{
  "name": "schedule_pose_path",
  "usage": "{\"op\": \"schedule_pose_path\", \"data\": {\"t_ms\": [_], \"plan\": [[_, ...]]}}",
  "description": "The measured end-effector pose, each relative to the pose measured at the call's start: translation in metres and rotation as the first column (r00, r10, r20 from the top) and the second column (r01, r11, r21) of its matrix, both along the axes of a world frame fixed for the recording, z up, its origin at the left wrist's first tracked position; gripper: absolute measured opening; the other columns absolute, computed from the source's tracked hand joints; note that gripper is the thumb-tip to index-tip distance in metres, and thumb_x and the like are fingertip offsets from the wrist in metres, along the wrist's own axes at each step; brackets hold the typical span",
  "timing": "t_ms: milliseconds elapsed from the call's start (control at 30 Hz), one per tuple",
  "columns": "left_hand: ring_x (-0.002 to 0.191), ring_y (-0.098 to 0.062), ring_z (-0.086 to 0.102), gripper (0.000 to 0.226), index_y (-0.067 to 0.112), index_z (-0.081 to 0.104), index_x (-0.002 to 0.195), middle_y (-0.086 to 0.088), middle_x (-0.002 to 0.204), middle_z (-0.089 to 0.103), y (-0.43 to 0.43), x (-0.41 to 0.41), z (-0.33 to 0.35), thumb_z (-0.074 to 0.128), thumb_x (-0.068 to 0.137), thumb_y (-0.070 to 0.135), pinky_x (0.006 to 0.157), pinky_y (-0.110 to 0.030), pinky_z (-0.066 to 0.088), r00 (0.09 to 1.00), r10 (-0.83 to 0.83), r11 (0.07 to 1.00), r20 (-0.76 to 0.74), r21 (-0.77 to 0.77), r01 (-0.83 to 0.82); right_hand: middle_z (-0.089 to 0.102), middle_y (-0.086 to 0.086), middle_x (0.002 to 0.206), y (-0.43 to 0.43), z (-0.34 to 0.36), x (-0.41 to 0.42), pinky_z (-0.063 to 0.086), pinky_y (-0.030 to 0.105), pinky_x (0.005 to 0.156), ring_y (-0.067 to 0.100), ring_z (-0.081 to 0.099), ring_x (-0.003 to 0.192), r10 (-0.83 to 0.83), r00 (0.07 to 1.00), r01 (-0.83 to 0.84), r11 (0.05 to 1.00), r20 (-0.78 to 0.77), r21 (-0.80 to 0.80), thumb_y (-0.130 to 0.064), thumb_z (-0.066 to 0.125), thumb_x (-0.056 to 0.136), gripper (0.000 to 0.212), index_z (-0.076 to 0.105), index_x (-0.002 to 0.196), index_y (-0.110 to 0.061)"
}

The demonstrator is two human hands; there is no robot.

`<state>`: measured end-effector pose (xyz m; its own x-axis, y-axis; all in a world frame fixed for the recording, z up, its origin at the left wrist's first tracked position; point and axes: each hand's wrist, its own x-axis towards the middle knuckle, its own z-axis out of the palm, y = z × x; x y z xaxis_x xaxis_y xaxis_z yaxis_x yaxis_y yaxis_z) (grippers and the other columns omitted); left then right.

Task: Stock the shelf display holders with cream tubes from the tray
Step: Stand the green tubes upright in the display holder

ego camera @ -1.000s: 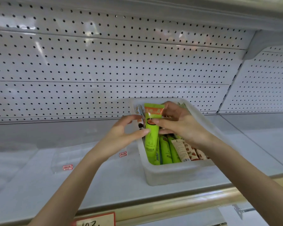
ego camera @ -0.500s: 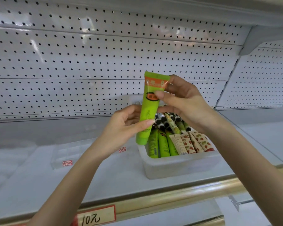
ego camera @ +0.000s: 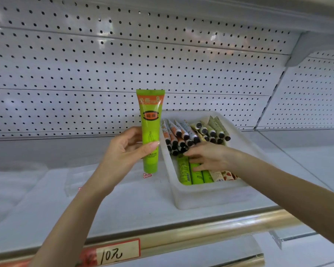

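My right hand [ego camera: 206, 157] had let go and dropped to the near end of the tray [ego camera: 201, 197], fingers loose on the spare tubes [ego camera: 196, 175]. My left hand [ego camera: 127, 151] alone gripped the green tube [ego camera: 150, 128] upright, just left of the tray, not yet stocked.

The tray [ego camera: 210, 197] sits right of the shelf's [ego camera: 133, 209] middle, near its front edge, with tubes [ego camera: 183, 134] lying in it and our right hand [ego camera: 206, 158] upon them. Just left of it, our left hand [ego camera: 126, 151] holds a single tube [ego camera: 150, 130] upright above the display holder [ego camera: 75, 180].
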<state>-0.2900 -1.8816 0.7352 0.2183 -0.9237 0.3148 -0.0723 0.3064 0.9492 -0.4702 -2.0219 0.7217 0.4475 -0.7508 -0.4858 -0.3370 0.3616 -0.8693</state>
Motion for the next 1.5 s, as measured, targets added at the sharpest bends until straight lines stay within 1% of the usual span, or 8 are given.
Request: {"op": "schedule_pose_path", "data": {"t_ms": [200, 633, 733, 900, 1167, 1267, 1400, 1500], "plan": [[0.087, -0.007, 0.068, 0.036, 0.019, 0.064, 0.100, 0.006, 0.094, 0.072, -0.001, -0.001, -0.003, 0.067, 0.065, 0.027, 0.073, -0.018, 0.053, 1.000, 0.004, 1.000, -0.016, 0.025, -0.004, 0.050, 0.012, 0.124, 0.001, -0.015, 0.019, 0.054, 0.040, 0.084, 0.024, 0.052, 0.113, 0.057, 0.983, -0.069, 0.996, -0.172, -0.063, 0.004, 0.062, 0.084, 0.043, 0.041, 0.121, 0.001], [0.087, -0.011, 0.068, 0.035, 0.016, 0.064, 0.100, -0.005, 0.101, 0.070, 0.002, 0.008, -0.002, 0.066, 0.067, 0.026, 0.071, -0.018, 0.054, 0.998, 0.056, 0.998, -0.009, 0.035, -0.056, 0.067, 0.002, 0.076, 0.014, -0.018, 0.021, 0.058, 0.030, 0.071, 0.013, 0.064, 0.076, 0.304, 0.878, -0.352, 0.933, -0.371, -0.069, -0.009, 0.065, 0.085, 0.003, 0.065, 0.083, -0.008], [0.085, -0.009, 0.067, 0.034, 0.017, 0.064, 0.100, -0.003, 0.099, 0.070, 0.004, 0.010, 0.001, 0.066, 0.067, 0.027, 0.070, -0.018, 0.053, 0.997, 0.073, 0.997, -0.002, 0.025, -0.073, 0.069, 0.004, 0.077, 0.016, -0.013, 0.020, 0.058, 0.030, 0.071, 0.012, 0.065, 0.068, 0.337, 0.888, -0.355, 0.935, -0.313, 0.001, -0.007, 0.062, 0.087, 0.006, 0.064, 0.093, -0.005], [0.088, -0.012, 0.067, 0.036, 0.014, 0.064, 0.101, -0.006, 0.100, 0.070, 0.011, 0.022, 0.007, 0.070, 0.068, 0.027, 0.073, -0.023, 0.055, 0.992, 0.127, 0.992, 0.022, 0.008, -0.127, 0.064, 0.016, 0.115, 0.012, 0.010, 0.013, 0.055, 0.041, 0.085, 0.029, 0.062, 0.107, 0.327, 0.934, -0.333, 0.943, -0.145, -0.021, -0.003, 0.060, 0.088, 0.017, 0.059, 0.105, -0.003], [0.085, -0.010, 0.066, 0.031, 0.015, 0.065, 0.098, -0.001, 0.093, 0.072, 0.025, 0.033, 0.016, 0.064, 0.068, 0.024, 0.069, -0.019, 0.055, 0.973, 0.229, 0.973, -0.015, -0.036, -0.230, 0.067, 0.003, 0.109, 0.011, 0.057, -0.002, 0.054, 0.033, 0.082, 0.014, 0.065, 0.095, 0.108, 0.981, -0.030, 0.906, 0.164, -0.421, -0.022, 0.068, 0.083, 0.025, 0.062, 0.107, -0.017], [0.084, -0.010, 0.065, 0.032, 0.013, 0.065, 0.099, -0.004, 0.097, 0.071, 0.033, 0.033, 0.019, 0.064, 0.069, 0.024, 0.066, -0.016, 0.053, 0.964, 0.266, 0.963, -0.007, -0.049, -0.266, 0.062, 0.006, 0.109, 0.018, 0.064, 0.005, 0.053, 0.040, 0.087, 0.019, 0.062, 0.092, 0.105, 0.963, 0.028, 0.877, 0.249, -0.479, -0.034, 0.062, 0.086, 0.024, 0.059, 0.107, -0.021], [0.084, -0.009, 0.067, 0.038, 0.017, 0.067, 0.098, -0.007, 0.100, 0.071, 0.050, 0.034, 0.020, 0.081, 0.066, 0.033, 0.066, -0.016, 0.053, 0.953, 0.304, 0.951, -0.013, -0.064, -0.304, 0.063, 0.005, 0.098, 0.030, 0.069, 0.019, 0.054, 0.025, 0.059, 0.014, 0.060, 0.076, 0.145, 0.926, 0.060, 0.856, 0.350, -0.513, -0.038, 0.049, 0.094, 0.031, 0.056, 0.114, -0.015], [0.081, -0.007, 0.067, 0.043, 0.021, 0.068, 0.093, -0.005, 0.098, 0.072, 0.066, 0.034, 0.019, 0.084, 0.058, 0.042, 0.064, -0.015, 0.052, 0.938, 0.344, 0.935, -0.031, -0.072, -0.346, 0.066, 0.001, 0.096, 0.034, 0.071, 0.028, 0.053, 0.026, 0.063, 0.014, 0.058, 0.078, 0.192, 0.889, 0.019, 0.892, 0.417, -0.451, -0.034, 0.045, 0.096, 0.034, 0.054, 0.118, -0.010]]}}
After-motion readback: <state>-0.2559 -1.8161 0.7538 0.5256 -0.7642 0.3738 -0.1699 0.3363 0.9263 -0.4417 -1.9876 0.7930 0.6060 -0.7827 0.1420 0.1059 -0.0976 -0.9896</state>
